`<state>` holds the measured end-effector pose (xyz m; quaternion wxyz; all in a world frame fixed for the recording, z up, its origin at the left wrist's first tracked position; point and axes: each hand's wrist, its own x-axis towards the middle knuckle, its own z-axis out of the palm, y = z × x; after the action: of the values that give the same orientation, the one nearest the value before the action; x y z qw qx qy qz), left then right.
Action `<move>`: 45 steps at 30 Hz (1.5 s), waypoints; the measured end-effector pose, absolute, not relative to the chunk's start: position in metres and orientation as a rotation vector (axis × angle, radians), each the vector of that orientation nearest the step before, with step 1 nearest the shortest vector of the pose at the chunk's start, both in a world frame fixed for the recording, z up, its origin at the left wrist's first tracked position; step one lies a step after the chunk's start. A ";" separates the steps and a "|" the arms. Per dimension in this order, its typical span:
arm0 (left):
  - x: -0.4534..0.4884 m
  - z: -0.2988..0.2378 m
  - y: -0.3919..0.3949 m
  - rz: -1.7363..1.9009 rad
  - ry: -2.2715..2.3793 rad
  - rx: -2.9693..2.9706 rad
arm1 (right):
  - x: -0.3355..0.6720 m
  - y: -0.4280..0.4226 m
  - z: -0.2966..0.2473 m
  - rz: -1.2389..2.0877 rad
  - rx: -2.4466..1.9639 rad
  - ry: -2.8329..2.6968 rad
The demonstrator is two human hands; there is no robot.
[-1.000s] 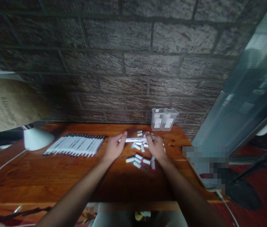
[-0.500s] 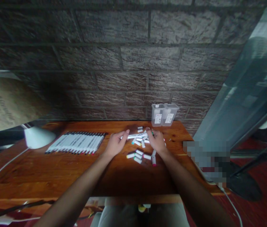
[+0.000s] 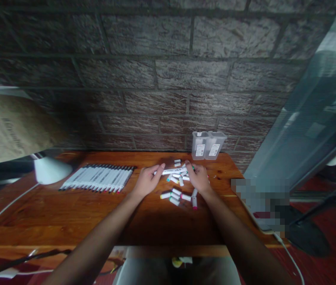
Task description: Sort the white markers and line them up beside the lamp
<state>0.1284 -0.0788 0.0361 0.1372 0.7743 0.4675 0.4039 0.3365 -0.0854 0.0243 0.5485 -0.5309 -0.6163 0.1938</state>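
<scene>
Dark brick wall (image 3: 156,47) across the top, wooden desk (image 3: 67,221) below; row of markers (image 3: 96,178) left of centre; just below mid-frame, left hand (image 3: 147,181) closed, pinching one end of a white marker (image 3: 171,171); loose caps (image 3: 175,196) underneath; right hand (image 3: 198,178) curled round the marker's other end; risk: marker slipping from too light a pinch, or caps set rolling by a dip of that hand

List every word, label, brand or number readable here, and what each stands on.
None reads clearly enough to quote.
Brown lampshade: dark lettering, too blurred.
Held marker: dark print, too blurred.
Row of markers: dark print, too small.
Clear containers: white labels, too small.
</scene>
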 end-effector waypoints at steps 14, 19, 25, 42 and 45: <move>0.128 0.035 -0.078 1.128 1.315 2.247 | 0.337 -0.084 0.023 0.472 -1.267 -1.463; 0.129 0.035 -0.078 1.073 1.311 2.266 | 0.338 -0.085 0.025 0.492 -1.281 -1.467; 0.128 0.033 -0.077 1.070 1.294 2.265 | 0.338 -0.085 0.025 0.513 -1.278 -1.459; 0.128 0.031 -0.075 1.030 1.337 2.258 | 0.338 -0.087 0.027 0.488 -1.295 -1.484; 0.128 0.032 -0.075 1.027 1.333 2.254 | 0.337 -0.087 0.028 0.490 -1.297 -1.476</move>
<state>0.1277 -0.0753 0.0318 0.1636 0.7907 0.4674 0.3600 0.3374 -0.0873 0.0275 0.5297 -0.5433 -0.6182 0.2051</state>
